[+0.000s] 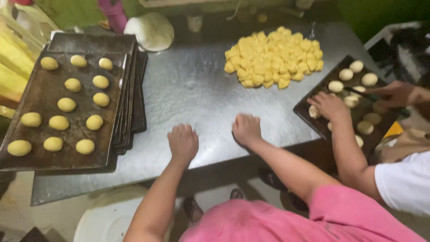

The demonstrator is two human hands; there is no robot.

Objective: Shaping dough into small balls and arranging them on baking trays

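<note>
Seen from the head camera looking down: the person's left hand [182, 142] and right hand [246, 129] press knuckles-up on a floured steel table [197, 89], each curled over the surface as if rolling dough beneath the palm; whether either covers a piece cannot be told. Left of the left hand, a stack of dark trays [130, 89] carries 12 shaped dough balls [67, 105] in spaced rows. Ahead of the right hand lies a heap of cut yellow dough pieces [273, 56], within reach. Further right, a co-worker's hands [331, 106] arrange balls on another tray [313, 118].
</note>
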